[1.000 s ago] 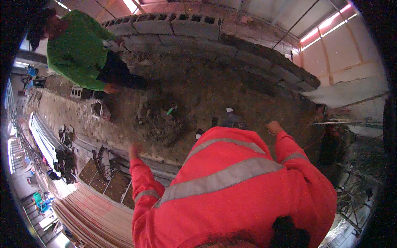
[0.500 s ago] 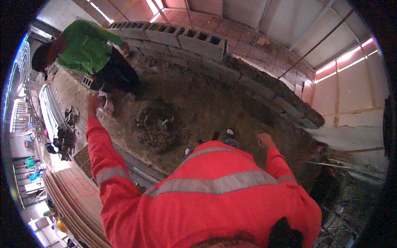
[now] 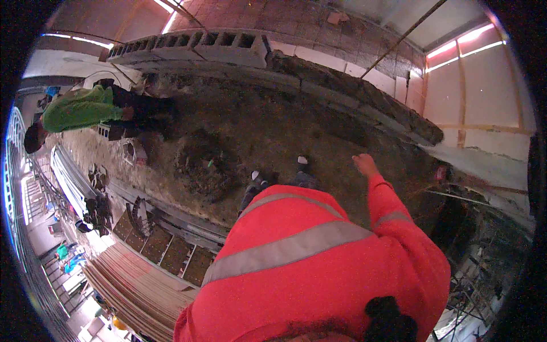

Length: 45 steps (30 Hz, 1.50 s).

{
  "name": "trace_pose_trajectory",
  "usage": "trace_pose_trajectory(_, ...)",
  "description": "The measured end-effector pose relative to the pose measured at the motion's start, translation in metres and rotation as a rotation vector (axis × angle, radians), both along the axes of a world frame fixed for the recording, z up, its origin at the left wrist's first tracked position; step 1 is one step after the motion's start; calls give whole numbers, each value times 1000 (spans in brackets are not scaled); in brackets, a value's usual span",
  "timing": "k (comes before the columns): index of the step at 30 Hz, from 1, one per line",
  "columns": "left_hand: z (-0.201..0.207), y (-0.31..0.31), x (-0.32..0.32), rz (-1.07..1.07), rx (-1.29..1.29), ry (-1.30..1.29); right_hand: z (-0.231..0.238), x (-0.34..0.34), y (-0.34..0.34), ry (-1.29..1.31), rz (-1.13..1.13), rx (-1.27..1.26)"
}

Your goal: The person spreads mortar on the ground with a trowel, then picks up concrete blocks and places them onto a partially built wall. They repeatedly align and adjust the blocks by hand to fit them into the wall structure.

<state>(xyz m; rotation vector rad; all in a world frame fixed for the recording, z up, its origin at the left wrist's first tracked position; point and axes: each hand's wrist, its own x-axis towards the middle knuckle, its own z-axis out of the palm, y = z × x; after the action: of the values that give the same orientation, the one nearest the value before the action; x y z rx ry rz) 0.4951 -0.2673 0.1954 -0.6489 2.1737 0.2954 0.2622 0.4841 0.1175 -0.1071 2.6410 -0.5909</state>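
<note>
My right hand (image 3: 365,165) is held out over the dirt floor (image 3: 327,134), its fingers loosely bent and apart, with nothing visible in it. Closest to it are my shoes (image 3: 302,160) and the bare ground. My left hand is out of view, hidden behind my body in its red sleeve. Left of my feet lies a dark heap of wet mortar or soil (image 3: 199,176) with a small green object (image 3: 210,163) on it.
A low block wall (image 3: 222,54) curves across the far side. A co-worker in a green top (image 3: 80,111) bends at the left by a hollow block (image 3: 103,130). Stacked boards (image 3: 137,279) and long pale pipes (image 3: 71,174) lie at the left. Thin rods (image 3: 399,43) lean over the wall.
My left arm, stretched out toward the left before, has dropped out of view. The view has turned. The co-worker in green now bends with an arm lower, farther to the left.
</note>
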Motion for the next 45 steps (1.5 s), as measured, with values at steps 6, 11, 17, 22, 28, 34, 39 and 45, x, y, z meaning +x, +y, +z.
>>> trace_pose_trajectory(6,-22,10,-39,-38,35,65,17,-53,-44,-192,-333,-88)
trace_pose_trajectory(11,-29,-49,-102,-536,-111,227,37,-82,-104,-39,-285,-41)
trace_pose_trajectory(17,-40,-101,-253,-150,152,701,46,-77,-117,198,-533,-97)
trace_pose_trajectory(22,-60,-82,-279,-42,221,524,71,-36,-144,13,-536,-120)
trace_pose_trajectory(28,-104,-120,-236,-648,112,396,36,2,-138,3,116,145)
trace_pose_trajectory(34,-87,-120,-213,-379,54,233,41,-42,-137,-242,-30,80)
trace_pose_trajectory(39,-51,-128,-208,224,10,247,64,-182,-172,-247,-177,-120)
trace_pose_trajectory(45,-49,-53,-182,573,-42,324,88,-305,-203,-296,-264,-277)
